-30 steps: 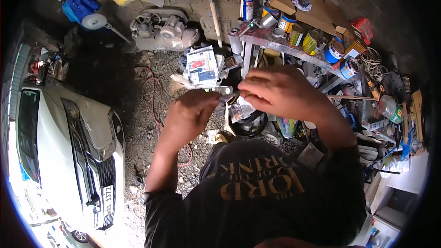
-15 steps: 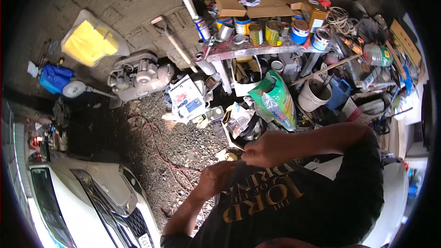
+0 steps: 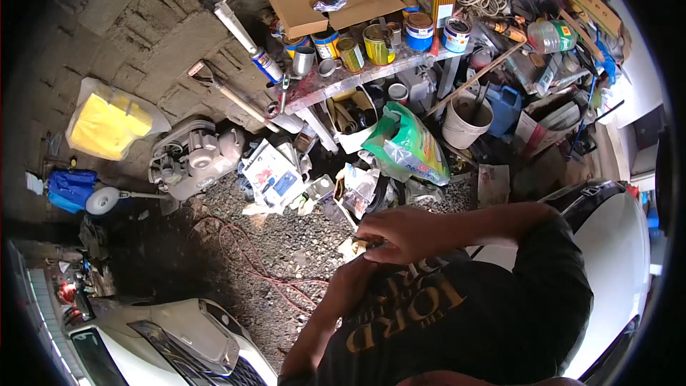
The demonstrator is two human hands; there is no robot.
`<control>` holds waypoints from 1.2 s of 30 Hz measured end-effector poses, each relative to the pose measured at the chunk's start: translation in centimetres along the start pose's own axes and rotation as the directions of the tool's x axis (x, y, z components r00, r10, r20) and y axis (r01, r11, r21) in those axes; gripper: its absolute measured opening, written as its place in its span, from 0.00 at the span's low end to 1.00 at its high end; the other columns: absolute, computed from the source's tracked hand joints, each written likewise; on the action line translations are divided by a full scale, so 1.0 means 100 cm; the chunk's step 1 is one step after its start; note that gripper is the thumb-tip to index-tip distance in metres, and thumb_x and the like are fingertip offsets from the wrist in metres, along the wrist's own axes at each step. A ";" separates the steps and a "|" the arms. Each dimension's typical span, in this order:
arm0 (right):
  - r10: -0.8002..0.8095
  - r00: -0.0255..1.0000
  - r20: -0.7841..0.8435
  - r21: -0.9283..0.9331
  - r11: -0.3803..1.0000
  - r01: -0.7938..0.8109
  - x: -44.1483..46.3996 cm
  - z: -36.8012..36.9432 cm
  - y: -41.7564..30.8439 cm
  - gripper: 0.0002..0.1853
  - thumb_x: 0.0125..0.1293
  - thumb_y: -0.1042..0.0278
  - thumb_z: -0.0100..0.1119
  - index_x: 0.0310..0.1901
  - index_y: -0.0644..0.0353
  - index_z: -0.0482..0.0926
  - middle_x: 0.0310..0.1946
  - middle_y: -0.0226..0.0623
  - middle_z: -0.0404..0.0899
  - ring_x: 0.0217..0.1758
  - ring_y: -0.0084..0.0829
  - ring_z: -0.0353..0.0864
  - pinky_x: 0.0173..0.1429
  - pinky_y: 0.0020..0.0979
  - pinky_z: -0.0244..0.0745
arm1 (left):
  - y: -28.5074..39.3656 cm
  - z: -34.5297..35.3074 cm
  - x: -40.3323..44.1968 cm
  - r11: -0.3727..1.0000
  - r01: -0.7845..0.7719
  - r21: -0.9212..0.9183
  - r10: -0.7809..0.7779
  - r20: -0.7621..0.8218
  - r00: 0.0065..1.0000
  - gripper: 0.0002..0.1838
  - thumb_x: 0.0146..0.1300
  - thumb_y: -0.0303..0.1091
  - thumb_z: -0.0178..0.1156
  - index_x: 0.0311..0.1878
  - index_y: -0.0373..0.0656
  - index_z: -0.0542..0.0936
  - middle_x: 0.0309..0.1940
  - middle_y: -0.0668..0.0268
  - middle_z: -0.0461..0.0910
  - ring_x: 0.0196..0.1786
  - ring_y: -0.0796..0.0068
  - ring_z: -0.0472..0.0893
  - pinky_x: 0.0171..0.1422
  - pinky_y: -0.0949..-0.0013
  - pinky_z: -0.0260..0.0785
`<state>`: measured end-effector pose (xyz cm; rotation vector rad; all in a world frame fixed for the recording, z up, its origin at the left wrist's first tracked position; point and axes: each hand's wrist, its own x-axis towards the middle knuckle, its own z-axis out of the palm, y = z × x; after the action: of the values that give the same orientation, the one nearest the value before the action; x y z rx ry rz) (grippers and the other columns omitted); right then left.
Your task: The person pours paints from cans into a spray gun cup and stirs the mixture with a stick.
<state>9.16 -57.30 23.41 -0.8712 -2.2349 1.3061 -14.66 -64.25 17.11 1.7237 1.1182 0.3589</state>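
In front of my dark printed T-shirt (image 3: 400, 307), my two hands meet at chest height. My right hand (image 3: 401, 234) is closed, its fingers curled inward and its thumb pointing toward the left hand. Just below it, my left hand (image 3: 348, 282) is closed too, its fingertips partly covered by the right hand. Something small and dark shows between the fingers, too little to name. Beyond the hands on the gravel lies an open box with crumpled plastic and paper (image 3: 359, 189).
A workbench (image 3: 343, 84) carries several paint cans (image 3: 379, 46) and flattened cardboard (image 3: 300, 11). Near it are a green plastic bag (image 3: 407, 146), a white bucket (image 3: 466, 121), a compressor (image 3: 196, 157) and a shovel (image 3: 239, 100). A red hose (image 3: 246, 257) crosses the gravel. White cars (image 3: 171, 343) stand close by.
My hands have come together, the right now overlapping the left. The view has turned, so the bench appears further left and more of the white car on the right shows.
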 end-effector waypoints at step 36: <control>0.267 0.801 -0.536 0.285 0.950 -0.126 0.012 0.011 0.072 0.11 0.65 0.69 0.70 0.45 0.63 0.80 0.58 0.44 0.79 0.61 0.39 0.81 0.64 0.38 0.75 | -0.022 -0.007 0.134 0.986 -0.051 -0.156 0.058 0.040 0.998 0.12 0.73 0.29 0.55 0.56 0.39 0.80 0.45 0.54 0.86 0.49 0.58 0.87 0.51 0.60 0.77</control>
<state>9.82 -54.51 16.54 -1.2364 -1.5194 1.1638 -9.20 -52.78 12.15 1.6194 0.9867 0.4283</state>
